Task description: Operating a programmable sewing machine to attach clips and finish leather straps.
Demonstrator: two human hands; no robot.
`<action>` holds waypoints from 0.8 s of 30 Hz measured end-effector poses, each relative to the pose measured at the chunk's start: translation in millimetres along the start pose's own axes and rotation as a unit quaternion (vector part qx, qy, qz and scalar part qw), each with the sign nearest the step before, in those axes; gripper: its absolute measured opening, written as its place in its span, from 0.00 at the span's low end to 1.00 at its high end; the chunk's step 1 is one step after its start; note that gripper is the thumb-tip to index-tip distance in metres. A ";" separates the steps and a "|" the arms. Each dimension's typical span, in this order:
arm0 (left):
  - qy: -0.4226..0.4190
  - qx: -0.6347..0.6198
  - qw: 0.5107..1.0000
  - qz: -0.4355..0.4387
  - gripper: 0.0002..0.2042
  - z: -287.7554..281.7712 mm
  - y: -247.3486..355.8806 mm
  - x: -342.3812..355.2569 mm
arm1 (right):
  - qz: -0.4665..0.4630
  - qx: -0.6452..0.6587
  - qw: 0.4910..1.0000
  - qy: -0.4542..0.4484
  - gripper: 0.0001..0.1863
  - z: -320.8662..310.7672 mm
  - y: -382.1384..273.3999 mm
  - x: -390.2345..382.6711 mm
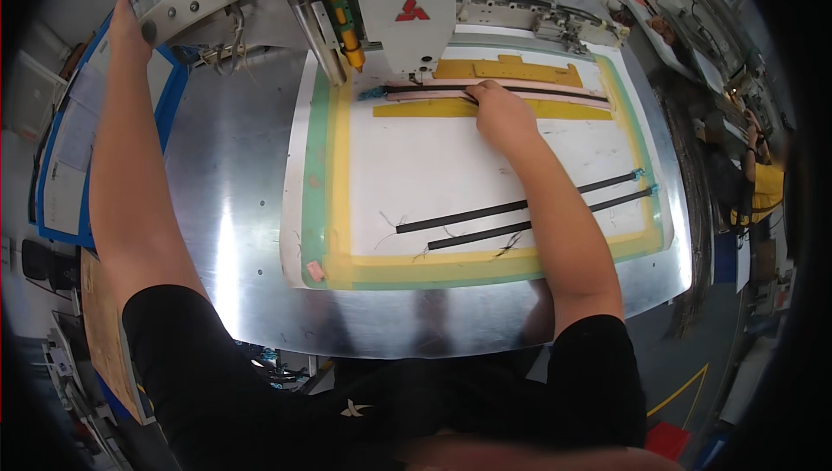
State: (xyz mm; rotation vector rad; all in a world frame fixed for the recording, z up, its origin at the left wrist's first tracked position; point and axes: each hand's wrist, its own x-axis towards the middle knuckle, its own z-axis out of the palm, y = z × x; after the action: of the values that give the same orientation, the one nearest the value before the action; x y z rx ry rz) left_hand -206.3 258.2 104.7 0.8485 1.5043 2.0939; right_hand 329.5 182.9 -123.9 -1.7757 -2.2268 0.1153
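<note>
My left hand (130, 25) reaches up to the edge of a control panel (178, 3) with a small screen and buttons; its fingers are partly hidden. My right hand (490, 103) has curled fingers at a long black strip (546, 90) lying on a pink band between two yellow templates (511, 70), just beneath a white sewing head (403, 16); something small and dark at the fingertips is unclear. Two more black strips (451, 218) with blue ends lie lower on a white sheet (416, 159) edged with green and yellow tape.
The sheet lies on a metal table (225, 176). Blue-edged boards (65, 168) stand at the left. A yellow-and-silver cylinder assembly (342, 16) hangs beside the head, and a rail (546, 7) runs behind. Another person in yellow (763, 189) works at machinery on the right.
</note>
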 end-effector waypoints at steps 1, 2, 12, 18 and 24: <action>-0.002 -0.003 1.000 0.001 0.29 1.5 0.3 -2.4 | -0.002 -0.005 1.000 0.000 0.17 -0.2 0.9 0.7; -0.002 -0.003 1.000 0.000 0.29 3.6 0.6 -4.6 | 0.004 -0.015 1.000 -0.005 0.17 -0.5 1.3 1.5; -0.021 -0.006 1.000 0.004 0.30 20.9 -0.6 -12.3 | 0.048 -0.103 0.993 -0.037 0.19 -22.3 77.7 6.0; -0.022 0.008 1.000 0.011 0.30 29.3 -5.4 -2.4 | 0.135 -0.120 0.983 0.015 0.24 -48.0 195.9 -19.1; -0.008 0.004 1.000 0.013 0.28 45.0 -2.1 -26.9 | 0.152 -0.117 0.981 0.033 0.26 -61.8 256.7 -38.3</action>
State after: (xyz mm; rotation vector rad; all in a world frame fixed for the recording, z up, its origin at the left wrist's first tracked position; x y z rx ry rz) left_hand -155.8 272.4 106.7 0.8906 1.5017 2.0950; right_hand 595.6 199.6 -133.4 -2.2003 -1.9762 -0.1472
